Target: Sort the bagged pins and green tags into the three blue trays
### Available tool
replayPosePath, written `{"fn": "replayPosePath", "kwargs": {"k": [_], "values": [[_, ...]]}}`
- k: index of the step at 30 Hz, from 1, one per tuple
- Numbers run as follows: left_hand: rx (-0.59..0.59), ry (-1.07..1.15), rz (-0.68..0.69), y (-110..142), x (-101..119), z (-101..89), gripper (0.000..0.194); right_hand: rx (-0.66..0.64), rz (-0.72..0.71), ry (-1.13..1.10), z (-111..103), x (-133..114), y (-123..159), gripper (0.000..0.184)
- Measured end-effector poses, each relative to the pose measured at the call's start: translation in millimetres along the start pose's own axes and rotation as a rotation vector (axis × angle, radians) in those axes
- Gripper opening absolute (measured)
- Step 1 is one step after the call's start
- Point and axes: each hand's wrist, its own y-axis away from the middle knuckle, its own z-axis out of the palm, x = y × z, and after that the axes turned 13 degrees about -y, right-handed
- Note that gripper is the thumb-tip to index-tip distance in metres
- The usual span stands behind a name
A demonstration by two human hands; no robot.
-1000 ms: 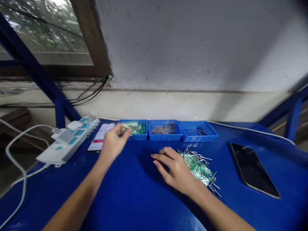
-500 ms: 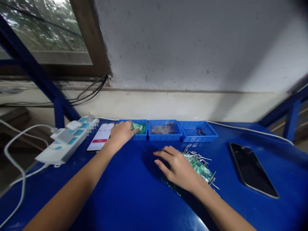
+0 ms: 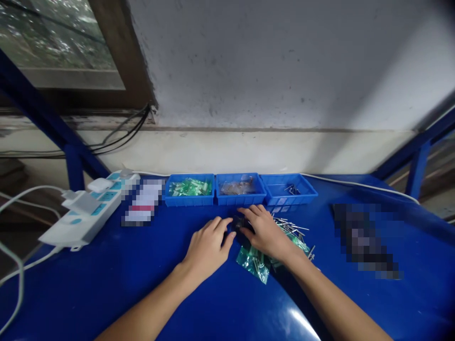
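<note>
My left hand [image 3: 209, 244] is over the middle of the blue table, its thumb and forefinger apart. Close to its fingertips lies a small dark, see-through piece [image 3: 238, 221] whose kind I cannot make out. The fingers of my right hand [image 3: 265, 232] curve around that piece from the other side. Beneath and beside my right hand are a green-tinted clear plastic packet [image 3: 253, 263] with thin pins inside and a pile of loose metal pins [image 3: 291, 228]. My right hand and wrist hide part of the pile.
Three blue bins stand by the wall: one with green packets [image 3: 190, 187], one with clear bags [image 3: 240, 186], one with a few dark metal pieces [image 3: 293, 189]. A white power strip [image 3: 90, 213] and a blurred phone [image 3: 142, 203] are left; a blurred dark object [image 3: 366, 241] lies right.
My left hand has come out of the green-packet bin and moved right and nearer, beside my right hand. My right hand has shifted slightly away from me, uncovering the green-tinted packet.
</note>
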Motion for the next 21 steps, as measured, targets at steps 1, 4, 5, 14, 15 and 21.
{"fn": "replayPosePath", "kwargs": {"k": [1,4,5,14,15,21], "values": [[-0.01,0.03,-0.016,-1,-1,-0.4,0.031,0.026,-0.003,-0.03,1,-2,0,0.042],[-0.028,0.228,-0.095,-4,-8,-5.8,0.032,0.119,-0.047,-0.153,1,-9,-1,0.029],[-0.046,0.321,-0.124,-4,-11,-7.9,0.033,0.154,-0.075,-0.195,0,-12,0,0.023],[-0.125,1.072,-0.319,-9,-14,-14.2,0.026,0.229,-0.322,-0.255,3,-39,12,0.026],[-0.074,1.058,-0.32,-9,-14,-14.5,0.024,0.22,-0.28,-0.28,2,-40,11,0.026],[0.277,0.778,-0.22,-6,-16,-14.8,0.011,0.053,0.276,-0.756,-8,-44,5,0.028]]}}
